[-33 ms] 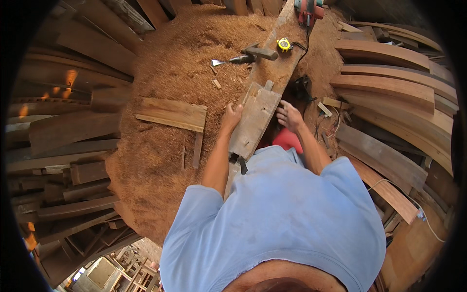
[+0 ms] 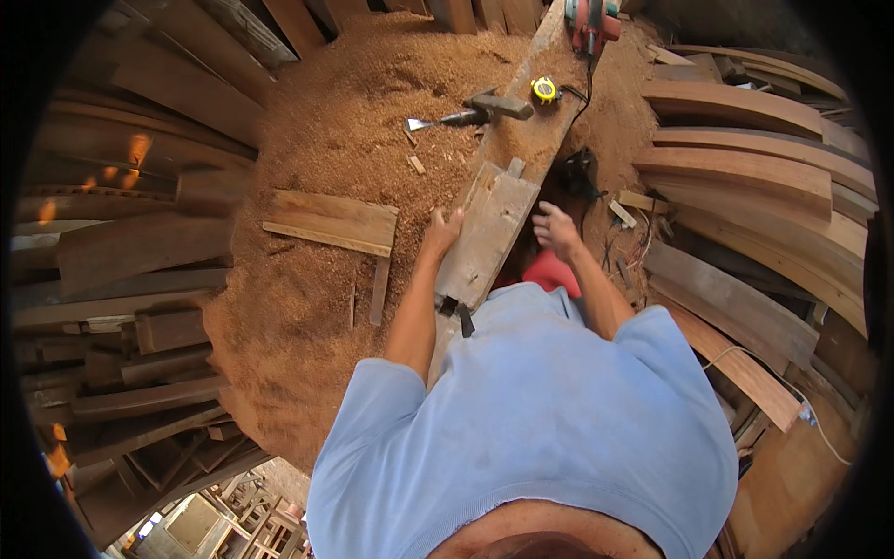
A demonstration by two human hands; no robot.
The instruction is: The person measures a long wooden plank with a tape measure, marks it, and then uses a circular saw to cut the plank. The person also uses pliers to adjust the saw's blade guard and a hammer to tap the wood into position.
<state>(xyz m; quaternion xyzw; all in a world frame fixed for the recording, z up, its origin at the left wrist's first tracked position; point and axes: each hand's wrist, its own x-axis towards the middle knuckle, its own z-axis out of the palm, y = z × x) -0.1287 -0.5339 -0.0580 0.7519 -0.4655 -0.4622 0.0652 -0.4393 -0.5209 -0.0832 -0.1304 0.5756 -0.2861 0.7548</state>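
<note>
My left hand (image 2: 445, 225) grips the left edge of a weathered grey board (image 2: 491, 238), which lies along a longer plank (image 2: 545, 130). Just off the board's right edge is my right hand (image 2: 556, 228), fingers loosely bent and apart, holding nothing that I can see. A black metal piece (image 2: 464, 319) is at the board's near end. Farther up, a hammer (image 2: 507, 105) lies across the plank, beside a chisel (image 2: 438, 121) and a yellow tape measure (image 2: 545, 90). A red and green power tool (image 2: 590, 23) with a black cord sits at the plank's far end.
Sawdust (image 2: 307, 140) covers the ground, with a short wooden panel (image 2: 331, 214) at left. Stacked boards (image 2: 140, 242) line the left and curved timbers (image 2: 736, 168) the right. A dark tool (image 2: 577, 172) and a red object (image 2: 549, 270) are right of the plank.
My right hand has drawn slightly away from the board's right edge and sits a little lower in the picture. My left hand stays on the board.
</note>
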